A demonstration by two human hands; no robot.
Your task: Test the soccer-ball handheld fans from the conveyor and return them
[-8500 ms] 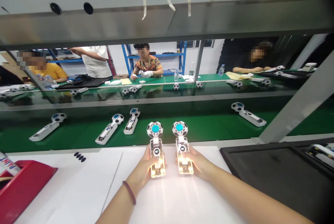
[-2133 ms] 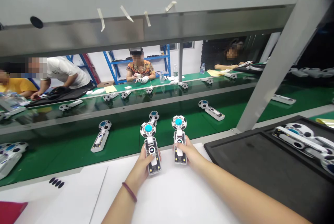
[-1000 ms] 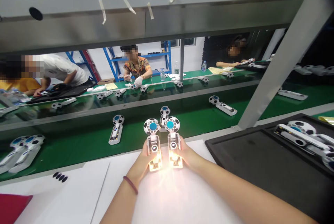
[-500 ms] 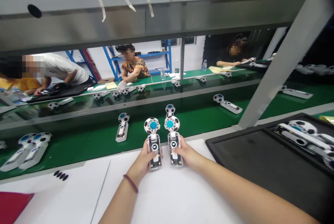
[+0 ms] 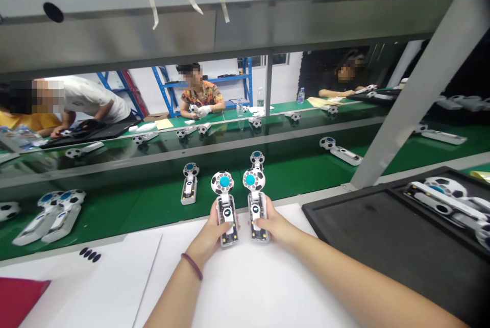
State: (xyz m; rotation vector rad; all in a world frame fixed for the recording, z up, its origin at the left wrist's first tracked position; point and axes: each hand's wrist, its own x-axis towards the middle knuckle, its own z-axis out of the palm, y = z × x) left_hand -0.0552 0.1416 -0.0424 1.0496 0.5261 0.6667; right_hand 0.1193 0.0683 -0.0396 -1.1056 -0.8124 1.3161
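Left of a black tray point(image 5: 356, 223), a person's left hand point(image 5: 210, 231) grasps one soccer-ball gadget point(image 5: 226, 211), right hand point(image 5: 276, 224) a second gadget point(image 5: 256, 209), fingers point(image 5: 222, 228) curled around both.

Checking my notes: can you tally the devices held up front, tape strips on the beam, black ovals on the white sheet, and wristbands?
Held devices: 2
Tape strips: 4
Black ovals: 4
Wristband: 1
Total: 11
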